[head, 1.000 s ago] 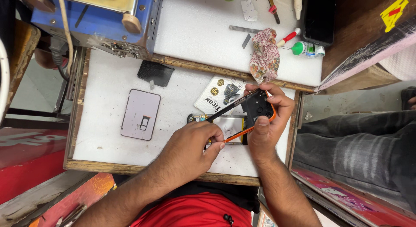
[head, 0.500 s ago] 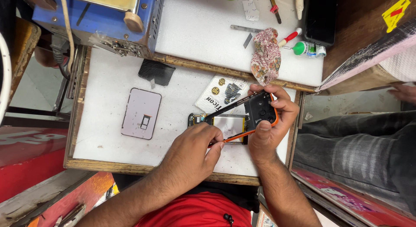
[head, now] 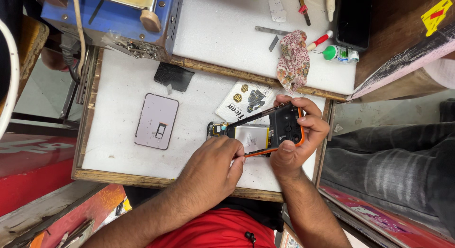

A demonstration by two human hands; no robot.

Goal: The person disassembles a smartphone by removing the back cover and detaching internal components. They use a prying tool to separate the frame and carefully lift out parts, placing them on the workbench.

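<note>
Opened phone [head: 258, 136] lies on the white work mat [head: 118, 96] w/ long axis running left-right, silver battery showing, circuit end pointing left. Left hand [head: 215, 165] sits just below it, fingers curled, tips pressed at the lower edge; can't tell if a tool's pinched there. Right hand [head: 298, 139] is nearest the orange-rimmed black back cover [head: 286, 127], gripping it, tilted up off the right end.
</note>
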